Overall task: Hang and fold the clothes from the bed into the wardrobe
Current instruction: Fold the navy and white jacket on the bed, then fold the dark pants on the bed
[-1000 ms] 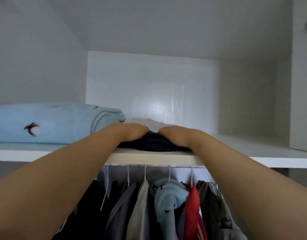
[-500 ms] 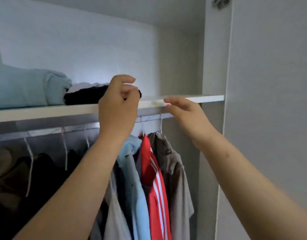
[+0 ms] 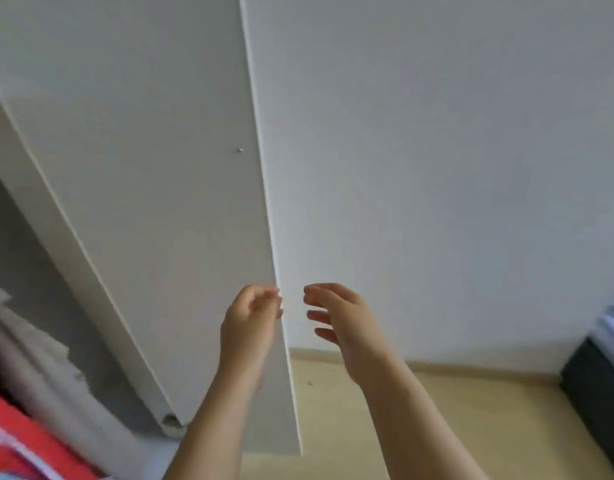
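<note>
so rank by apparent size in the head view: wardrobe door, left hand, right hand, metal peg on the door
1. wardrobe door
2. left hand and right hand, about alike, unranked
3. metal peg

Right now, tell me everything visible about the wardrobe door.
White flat wardrobe door, matte, swung open, seen nearly edge-on; thin free edge runs top to bottom. One small metal stud on the inner face. The left hand curls its fingers onto that edge; the right hand hovers open beside it, not touching.
</note>
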`<move>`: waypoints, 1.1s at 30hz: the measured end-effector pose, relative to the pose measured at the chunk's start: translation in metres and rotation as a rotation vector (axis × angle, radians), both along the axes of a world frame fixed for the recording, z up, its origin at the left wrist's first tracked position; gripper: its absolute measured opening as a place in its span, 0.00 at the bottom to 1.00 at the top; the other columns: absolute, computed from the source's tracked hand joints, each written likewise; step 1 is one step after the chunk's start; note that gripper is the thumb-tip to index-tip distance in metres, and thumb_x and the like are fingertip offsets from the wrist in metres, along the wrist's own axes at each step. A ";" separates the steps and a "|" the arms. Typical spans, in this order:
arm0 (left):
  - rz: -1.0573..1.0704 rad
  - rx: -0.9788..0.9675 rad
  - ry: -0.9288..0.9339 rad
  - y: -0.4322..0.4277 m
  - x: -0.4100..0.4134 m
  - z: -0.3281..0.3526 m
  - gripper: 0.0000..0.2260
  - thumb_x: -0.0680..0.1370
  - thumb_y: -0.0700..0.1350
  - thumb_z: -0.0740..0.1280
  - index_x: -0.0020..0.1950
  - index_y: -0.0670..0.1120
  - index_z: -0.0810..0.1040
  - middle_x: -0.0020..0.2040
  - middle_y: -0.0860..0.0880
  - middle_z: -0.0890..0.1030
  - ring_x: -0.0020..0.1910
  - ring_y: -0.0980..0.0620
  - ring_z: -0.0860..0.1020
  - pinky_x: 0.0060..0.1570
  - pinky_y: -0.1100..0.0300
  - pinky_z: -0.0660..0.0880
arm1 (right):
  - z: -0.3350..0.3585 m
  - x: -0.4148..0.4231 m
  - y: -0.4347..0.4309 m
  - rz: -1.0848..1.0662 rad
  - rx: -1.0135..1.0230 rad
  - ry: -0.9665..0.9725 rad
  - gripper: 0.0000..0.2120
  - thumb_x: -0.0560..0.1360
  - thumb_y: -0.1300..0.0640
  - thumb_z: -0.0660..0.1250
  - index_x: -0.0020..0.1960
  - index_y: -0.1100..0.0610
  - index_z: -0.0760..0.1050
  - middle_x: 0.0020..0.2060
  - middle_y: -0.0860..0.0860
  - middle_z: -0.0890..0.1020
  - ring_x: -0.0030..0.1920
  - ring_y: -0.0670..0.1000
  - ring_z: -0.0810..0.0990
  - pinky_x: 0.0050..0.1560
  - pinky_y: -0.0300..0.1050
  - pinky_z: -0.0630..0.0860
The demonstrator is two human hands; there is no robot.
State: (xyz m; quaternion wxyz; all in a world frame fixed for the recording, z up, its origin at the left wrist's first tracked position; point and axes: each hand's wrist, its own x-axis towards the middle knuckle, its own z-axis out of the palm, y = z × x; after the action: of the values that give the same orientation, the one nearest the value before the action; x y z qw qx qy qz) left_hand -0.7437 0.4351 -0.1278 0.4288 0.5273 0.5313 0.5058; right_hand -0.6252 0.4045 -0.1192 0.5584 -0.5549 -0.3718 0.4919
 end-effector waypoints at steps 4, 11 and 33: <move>-0.257 -0.226 -0.077 -0.072 0.159 -0.048 0.06 0.76 0.41 0.64 0.44 0.51 0.77 0.44 0.51 0.81 0.42 0.54 0.80 0.41 0.58 0.73 | -0.048 0.142 -0.097 -0.235 -0.134 0.003 0.05 0.76 0.55 0.63 0.44 0.50 0.77 0.41 0.45 0.81 0.41 0.45 0.78 0.41 0.39 0.71; -0.832 -0.409 0.018 -0.200 0.380 -0.070 0.07 0.79 0.42 0.61 0.43 0.49 0.75 0.41 0.52 0.78 0.36 0.56 0.77 0.37 0.62 0.69 | -0.087 0.335 -0.273 -0.759 -0.326 0.053 0.06 0.75 0.58 0.63 0.41 0.53 0.77 0.36 0.47 0.80 0.36 0.47 0.75 0.37 0.41 0.69; -1.412 -0.552 0.437 -0.374 0.822 -0.129 0.07 0.80 0.45 0.60 0.43 0.50 0.73 0.42 0.51 0.77 0.38 0.54 0.75 0.38 0.60 0.69 | -0.152 0.695 -0.499 -1.376 -0.463 0.469 0.04 0.77 0.57 0.63 0.49 0.56 0.75 0.45 0.52 0.79 0.43 0.50 0.77 0.45 0.45 0.72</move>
State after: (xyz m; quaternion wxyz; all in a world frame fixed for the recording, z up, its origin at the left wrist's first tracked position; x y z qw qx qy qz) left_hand 0.0784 0.0608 -0.2570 0.6499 0.7018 0.2493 -0.1514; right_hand 0.0697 -0.0941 -0.2710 0.6728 -0.6454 0.2990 0.2035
